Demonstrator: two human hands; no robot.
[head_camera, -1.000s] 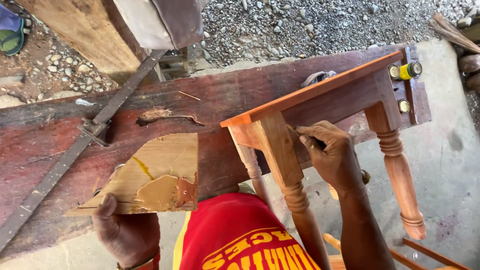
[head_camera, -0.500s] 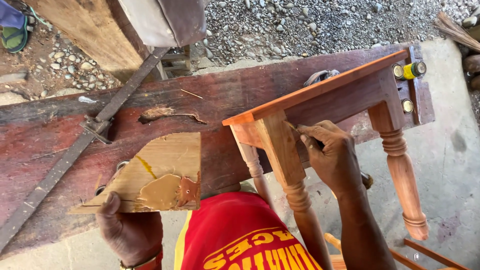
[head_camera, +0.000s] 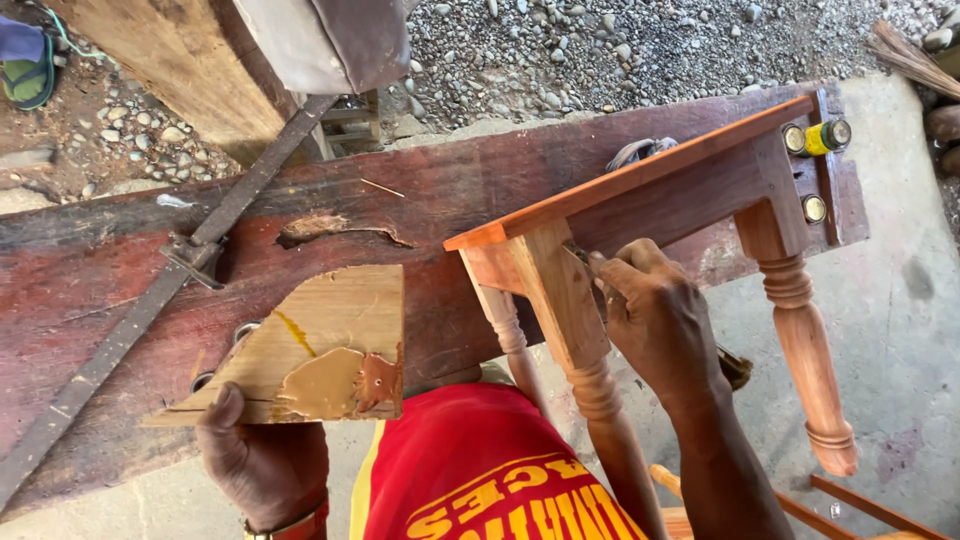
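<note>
Hands first. Left hand (head_camera: 262, 455) sits nearest the body, closed around the lower edge of a plywood scrap (head_camera: 300, 350), thumb on top. The scrap serves as a palette: a tan smear of wood filler (head_camera: 325, 385) covers its near corner, with a thin yellow streak above it. It is held roughly flat over the near edge of the plank.

Right hand (head_camera: 660, 320) is a bit further out, fingers pinched shut on a small applicator (head_camera: 580, 252); only its tip shows, so I can't tell what kind of tool it is. The tip presses into the corner where the near leg (head_camera: 570, 310) meets the apron (head_camera: 670, 205) of the small wooden table (head_camera: 640, 180). The table lies on its side on the plank, top edge up and legs pointing toward the body and the right.

My read is that filler is going into the joint seam. To do it well: press the filler across the gap rather than along it, keep the tool at a shallow angle, and wipe off excess before it sets on the finished faces. Keep the scrap level and close for reloads.

Further back: dark red plank (head_camera: 400, 200) with a gouged patch, a long metal bar clamp (head_camera: 170, 270) lying diagonally across its left part, and a small yellow bottle (head_camera: 822, 138) by the far corner of the table. Beyond that are gravel (head_camera: 620, 45) and a timber beam (head_camera: 170, 70).
</note>
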